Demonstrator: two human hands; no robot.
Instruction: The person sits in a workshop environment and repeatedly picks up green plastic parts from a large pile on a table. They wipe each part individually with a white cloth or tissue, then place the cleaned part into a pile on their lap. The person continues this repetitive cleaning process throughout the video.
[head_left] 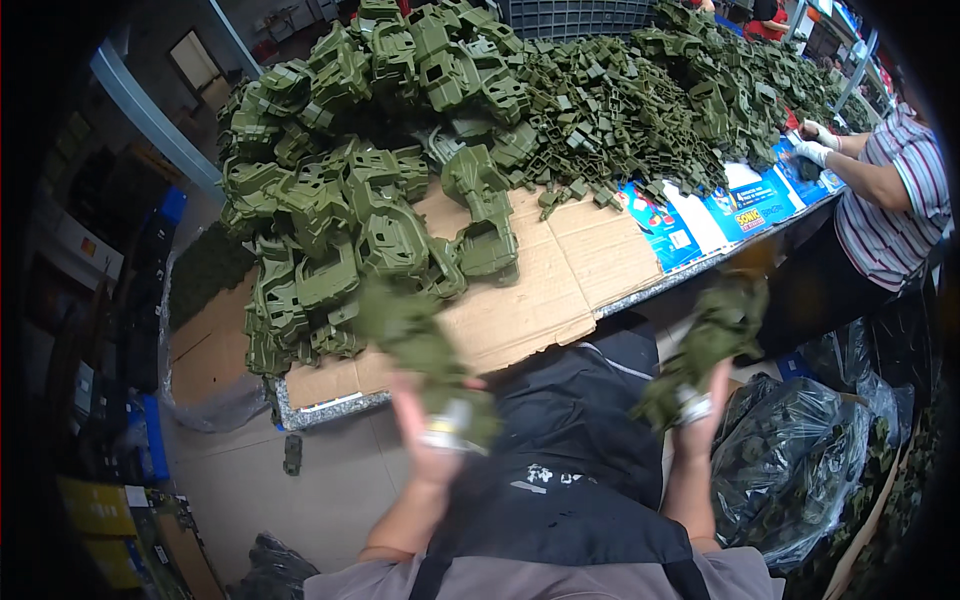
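The left hand [428, 450] is partly closed on a blurred green piece [410, 342], which reaches forward beyond it; how tightly the fingers curl cannot be told. The right hand [703, 420], well apart from it, likewise grips a mottled green part [715, 330] that extends forward, its fingers mostly hidden. A whitish patch shows at each hand, too blurred to make out

Between the hands hangs a black apron [570, 490]. Just ahead of the left hand lies cardboard [530, 275] on the table, with stacked green vehicle-like shells [345, 215] ahead and to its left. Farther ahead, between both hands' lines, spreads a heap of small green parts [610, 110]

Ahead and right of the right hand, a person in a striped shirt [905, 165] works with white gloves [815, 152]; a clear plastic bag [800, 460] sits just to its right
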